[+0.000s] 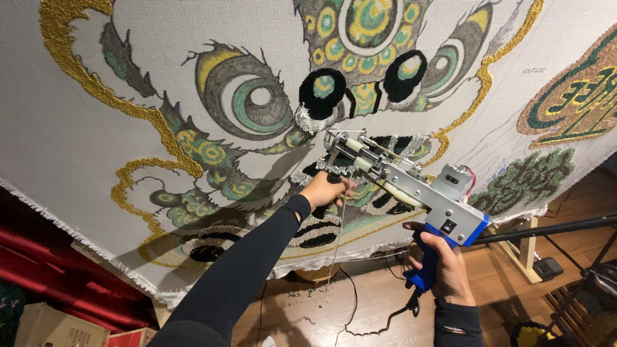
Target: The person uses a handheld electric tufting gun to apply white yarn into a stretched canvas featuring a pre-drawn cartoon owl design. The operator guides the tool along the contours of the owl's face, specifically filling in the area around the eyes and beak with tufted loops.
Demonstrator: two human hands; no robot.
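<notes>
A silver tufting gun (403, 183) with a blue handle points its needle end at a large stretched white cloth (58, 128). The cloth carries a tufted lion-like face in gold, green, grey and black yarn. My right hand (443, 266) grips the blue handle low at the right. My left hand (326, 190), in a black sleeve, holds the gun's black front grip close to the cloth. A thin strand of yarn (337, 244) hangs down from the gun's front.
A wooden floor (373, 308) lies below, with a black cable (360, 324) and yarn scraps. A wooden frame foot (520, 254) stands at the right, beside a black stand bar (553, 228). Cardboard boxes (51, 328) and red fabric (58, 270) sit at lower left.
</notes>
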